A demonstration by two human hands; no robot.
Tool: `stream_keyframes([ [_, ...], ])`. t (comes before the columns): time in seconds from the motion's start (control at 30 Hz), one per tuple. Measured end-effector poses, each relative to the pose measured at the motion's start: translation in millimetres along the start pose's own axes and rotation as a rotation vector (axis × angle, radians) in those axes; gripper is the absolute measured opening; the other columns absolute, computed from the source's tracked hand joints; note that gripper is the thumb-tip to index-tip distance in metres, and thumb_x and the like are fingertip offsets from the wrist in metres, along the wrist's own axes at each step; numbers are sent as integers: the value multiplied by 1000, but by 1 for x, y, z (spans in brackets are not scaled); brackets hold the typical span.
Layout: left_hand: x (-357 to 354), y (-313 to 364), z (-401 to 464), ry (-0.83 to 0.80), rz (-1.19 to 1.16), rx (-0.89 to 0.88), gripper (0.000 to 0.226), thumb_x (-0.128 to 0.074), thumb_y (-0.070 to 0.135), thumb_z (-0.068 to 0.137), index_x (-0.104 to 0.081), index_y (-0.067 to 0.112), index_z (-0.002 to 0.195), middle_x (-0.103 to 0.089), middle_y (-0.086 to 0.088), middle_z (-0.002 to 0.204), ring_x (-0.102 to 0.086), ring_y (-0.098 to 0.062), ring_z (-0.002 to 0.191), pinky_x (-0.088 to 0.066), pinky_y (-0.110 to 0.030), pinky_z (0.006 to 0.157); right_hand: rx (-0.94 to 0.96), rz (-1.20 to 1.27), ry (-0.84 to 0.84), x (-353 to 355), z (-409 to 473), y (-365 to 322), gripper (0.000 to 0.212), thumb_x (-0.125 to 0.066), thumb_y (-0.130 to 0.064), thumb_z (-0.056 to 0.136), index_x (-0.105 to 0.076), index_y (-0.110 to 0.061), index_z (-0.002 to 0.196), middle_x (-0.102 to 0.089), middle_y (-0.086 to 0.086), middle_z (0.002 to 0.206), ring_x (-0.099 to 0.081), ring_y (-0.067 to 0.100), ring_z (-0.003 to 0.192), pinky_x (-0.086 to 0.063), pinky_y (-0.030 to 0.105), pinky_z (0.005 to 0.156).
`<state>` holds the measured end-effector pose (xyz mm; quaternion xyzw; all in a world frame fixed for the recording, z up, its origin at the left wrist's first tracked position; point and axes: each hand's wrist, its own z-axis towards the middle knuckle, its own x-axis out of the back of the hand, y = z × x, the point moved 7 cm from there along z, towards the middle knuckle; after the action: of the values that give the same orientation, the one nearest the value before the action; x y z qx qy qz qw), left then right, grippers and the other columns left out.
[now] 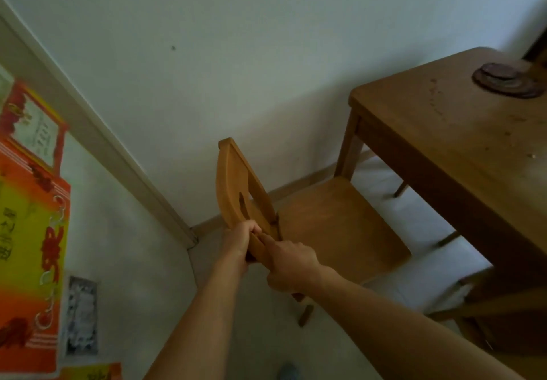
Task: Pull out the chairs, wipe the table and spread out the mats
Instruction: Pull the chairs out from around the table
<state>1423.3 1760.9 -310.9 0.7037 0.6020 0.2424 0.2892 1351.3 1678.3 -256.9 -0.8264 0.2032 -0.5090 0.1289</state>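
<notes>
1. White walls rise behind the wooden table.
2. Left of the table stands the chair, its seat clear of the tabletop.
3. Left hand and right hand curl their fingers around the chair's backrest.
4. On the table's far end lie dark round mats.

Home dining corner, wooden table, chair, red wall calendar

The table runs off the right edge — round dark stack on it too blurred to identify.
</notes>
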Motion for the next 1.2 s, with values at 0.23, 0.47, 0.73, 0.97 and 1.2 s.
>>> stream_keyframes([
  [0.23, -53, -47, -31, 23, -105, -49, 54, -65, 10, 65, -57, 13, 118, -67, -14, 95, -66, -30, 82, -56, -40, 58, -106, -113, 149, -2, -69, 72, 31, -53, -32, 94, -49, -28, 124, -62, -2, 97, -63, 21, 88, -51, 36, 78],
  [0.47, -95, -75, -49, 65, -155, -63, 64, -67, 13, 65, -51, 21, 126, -67, -14, 105, -66, -31, 86, -56, -40, 59, -143, -166, 324, -1, -113, 124, 22, -49, -47, 97, -42, -31, 85, -43, -11, 68, -45, 8, 57, -35, 25, 53],
  [0.73, -162, -56, -31, 2, -176, -38, 76, -67, 10, 69, -40, 30, 136, -62, -13, 112, -62, -33, 94, -55, -44, 68, -258, -162, 343, 32, -107, 179, 25, -52, -53, 95, -43, -30, 87, -45, -11, 69, -45, 6, 56, -37, 22, 53],
  [0.97, -247, -25, 6, -128, -67, 26, 96, -69, 22, 47, -44, 30, 140, -64, -11, 117, -64, -34, 95, -56, -42, 64, -394, -142, 392, 79, -87, 237, 28, -52, -53, 94, -53, -26, 100, -58, -8, 79, -60, 13, 68, -51, 30, 66],
  [1.2, -314, -5, 47, -239, 38, 64, 97, -71, 30, 48, -41, 31, 140, -60, -11, 120, -62, -35, 99, -58, -44, 64, -470, -80, 427, 120, -74, 281, 22, -53, -49, 94, -51, -27, 98, -53, -9, 78, -54, 10, 67, -47, 27, 67],
])
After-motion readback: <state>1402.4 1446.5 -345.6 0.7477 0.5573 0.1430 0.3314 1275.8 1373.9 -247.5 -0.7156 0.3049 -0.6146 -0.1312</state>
